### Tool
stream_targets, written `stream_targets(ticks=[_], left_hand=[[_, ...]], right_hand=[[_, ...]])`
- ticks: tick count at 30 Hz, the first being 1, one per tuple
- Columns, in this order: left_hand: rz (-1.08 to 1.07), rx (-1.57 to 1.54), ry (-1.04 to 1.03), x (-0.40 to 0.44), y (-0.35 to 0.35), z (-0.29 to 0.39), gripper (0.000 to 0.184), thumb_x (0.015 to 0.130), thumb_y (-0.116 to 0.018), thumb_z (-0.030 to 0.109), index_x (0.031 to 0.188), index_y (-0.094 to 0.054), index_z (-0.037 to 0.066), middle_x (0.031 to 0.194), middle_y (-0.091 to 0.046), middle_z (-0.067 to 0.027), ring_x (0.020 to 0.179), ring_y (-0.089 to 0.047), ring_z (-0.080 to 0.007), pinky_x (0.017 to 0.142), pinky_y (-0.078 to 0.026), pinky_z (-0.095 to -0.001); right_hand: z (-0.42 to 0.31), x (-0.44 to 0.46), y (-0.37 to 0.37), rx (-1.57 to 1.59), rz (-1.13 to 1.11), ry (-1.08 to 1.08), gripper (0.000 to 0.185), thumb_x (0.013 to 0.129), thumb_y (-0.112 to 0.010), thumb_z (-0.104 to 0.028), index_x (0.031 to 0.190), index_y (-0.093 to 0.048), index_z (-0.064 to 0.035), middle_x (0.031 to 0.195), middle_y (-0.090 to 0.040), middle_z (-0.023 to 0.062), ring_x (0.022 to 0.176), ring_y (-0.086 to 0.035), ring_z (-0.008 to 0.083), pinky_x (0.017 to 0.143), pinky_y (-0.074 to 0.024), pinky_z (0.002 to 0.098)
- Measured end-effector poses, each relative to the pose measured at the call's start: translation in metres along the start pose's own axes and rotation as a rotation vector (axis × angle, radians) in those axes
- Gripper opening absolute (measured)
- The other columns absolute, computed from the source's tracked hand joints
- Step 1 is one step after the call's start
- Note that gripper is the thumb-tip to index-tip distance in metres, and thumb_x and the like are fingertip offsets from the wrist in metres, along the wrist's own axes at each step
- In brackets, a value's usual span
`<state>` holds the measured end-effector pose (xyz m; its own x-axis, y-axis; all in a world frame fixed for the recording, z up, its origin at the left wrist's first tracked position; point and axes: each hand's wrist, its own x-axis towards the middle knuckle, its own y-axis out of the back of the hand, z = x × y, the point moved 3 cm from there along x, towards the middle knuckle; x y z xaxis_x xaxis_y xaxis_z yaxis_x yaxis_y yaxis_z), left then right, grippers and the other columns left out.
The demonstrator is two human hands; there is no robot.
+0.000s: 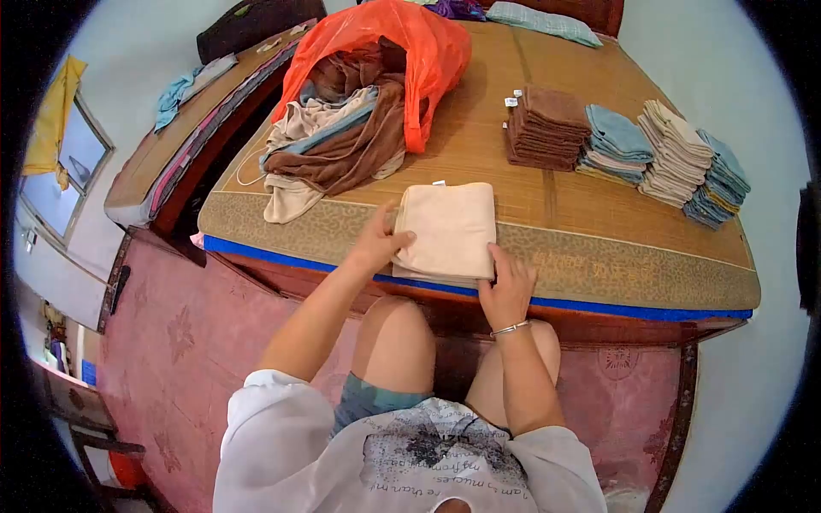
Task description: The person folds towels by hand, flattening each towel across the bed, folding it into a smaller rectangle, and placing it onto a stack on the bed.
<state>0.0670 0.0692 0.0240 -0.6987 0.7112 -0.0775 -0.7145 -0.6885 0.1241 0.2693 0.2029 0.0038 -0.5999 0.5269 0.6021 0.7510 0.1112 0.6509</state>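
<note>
A folded cream towel (449, 224) lies at the front edge of the bed, on what look like further folded layers. My left hand (382, 243) grips its left side, thumb on top and the other fingers partly hidden at the edge. At the lower right corner, my right hand (508, 282) holds the towel's side, fingers bent against it. Beyond my left hand, a red plastic bag (436, 51) lies open, with loose brown, cream and blue towels (342, 154) spilling out.
To the right stand folded stacks: brown towels (547, 128), blue towels over cream ones (617, 137), cream towels (674, 154) and mostly blue towels (718, 184). A pillow (543, 24) lies at the far end of the mat-covered bed (496, 68). Another bed (218, 107) stands left.
</note>
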Motion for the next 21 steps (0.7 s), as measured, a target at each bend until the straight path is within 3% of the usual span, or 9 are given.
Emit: stream_targets(ticks=[3,10,13,15,16,18,19,21], left_hand=[[0.026,0.118,0.048,0.0,0.007,-0.003,0.066,0.079,-0.066,0.004,0.135,-0.031,0.004,0.087,-0.062,-0.0116,0.069,-0.058,-0.0138,0.056,-0.048,-0.0276],[-0.003,0.029,0.07,-0.008,0.008,-0.007,0.065,0.08,-0.066,0.003,0.136,-0.033,0.008,0.089,-0.063,-0.0113,0.078,-0.06,-0.0147,0.065,-0.049,-0.0277],[-0.012,0.216,0.111,-0.009,0.01,-0.002,0.063,0.08,-0.067,0.009,0.134,-0.036,0.006,0.087,-0.063,-0.011,0.077,-0.06,-0.0168,0.067,-0.049,-0.0296],[0.153,0.71,-0.147,-0.01,0.012,0.012,0.056,0.079,-0.067,0.015,0.129,-0.043,0.005,0.092,-0.062,-0.0144,0.081,-0.06,-0.0254,0.072,-0.049,-0.0354],[0.154,0.707,-0.149,-0.008,0.009,0.014,0.056,0.079,-0.067,0.015,0.129,-0.043,0.005,0.092,-0.062,-0.0144,0.081,-0.06,-0.0254,0.072,-0.049,-0.0354],[0.339,0.987,-0.698,-0.006,-0.011,0.034,0.051,0.077,-0.065,0.019,0.123,-0.049,0.004,0.103,-0.059,-0.0182,0.091,-0.057,-0.0345,0.081,-0.046,-0.0408],[0.207,0.888,-0.603,-0.004,-0.025,0.041,0.047,0.076,-0.064,0.018,0.119,-0.052,0.005,0.114,-0.055,-0.0198,0.103,-0.052,-0.0369,0.088,-0.043,-0.0422],[0.05,0.914,-0.715,0.012,-0.05,0.033,0.049,0.081,-0.061,0.028,0.123,-0.05,0.006,0.125,-0.049,-0.0183,0.116,-0.046,-0.034,0.096,-0.037,-0.0433]], right_hand=[[-0.001,-0.001,-0.001,0.01,-0.004,0.013,0.05,0.068,-0.064,-0.01,0.117,-0.054,-0.0093,0.087,-0.061,0.0091,0.082,-0.053,0.0259,0.081,-0.0343,0.0373],[-0.004,0.0,0.002,-0.022,0.004,0.052,0.048,0.068,-0.062,-0.009,0.116,-0.054,-0.0082,0.089,-0.06,0.0101,0.085,-0.053,0.0269,0.082,-0.0346,0.038],[-0.003,-0.001,0.003,-0.026,0.014,0.057,0.047,0.068,-0.06,-0.008,0.115,-0.055,-0.0073,0.092,-0.06,0.0111,0.085,-0.053,0.0279,0.081,-0.0349,0.0379],[-0.003,0.0,0.005,-0.027,0.031,0.069,0.046,0.068,-0.059,-0.008,0.115,-0.055,-0.0074,0.093,-0.06,0.0112,0.086,-0.052,0.0279,0.081,-0.0348,0.0379],[-0.004,0.0,0.005,-0.034,0.036,0.067,0.046,0.068,-0.059,-0.008,0.114,-0.055,-0.0077,0.094,-0.06,0.0111,0.086,-0.052,0.0279,0.081,-0.0346,0.038],[-0.007,0.0,0.006,-0.04,0.041,0.071,0.046,0.069,-0.059,-0.008,0.114,-0.055,-0.008,0.094,-0.059,0.011,0.086,-0.052,0.0278,0.08,-0.0344,0.0381],[-0.008,0.001,0.007,-0.058,0.017,0.064,0.046,0.069,-0.059,-0.007,0.115,-0.055,-0.0082,0.094,-0.059,0.0108,0.087,-0.052,0.0277,0.08,-0.0342,0.0384],[-0.008,0.0,0.008,-0.084,-0.003,0.052,0.046,0.068,-0.059,-0.007,0.115,-0.055,-0.0084,0.095,-0.059,0.0106,0.088,-0.052,0.0276,0.08,-0.034,0.0386]])
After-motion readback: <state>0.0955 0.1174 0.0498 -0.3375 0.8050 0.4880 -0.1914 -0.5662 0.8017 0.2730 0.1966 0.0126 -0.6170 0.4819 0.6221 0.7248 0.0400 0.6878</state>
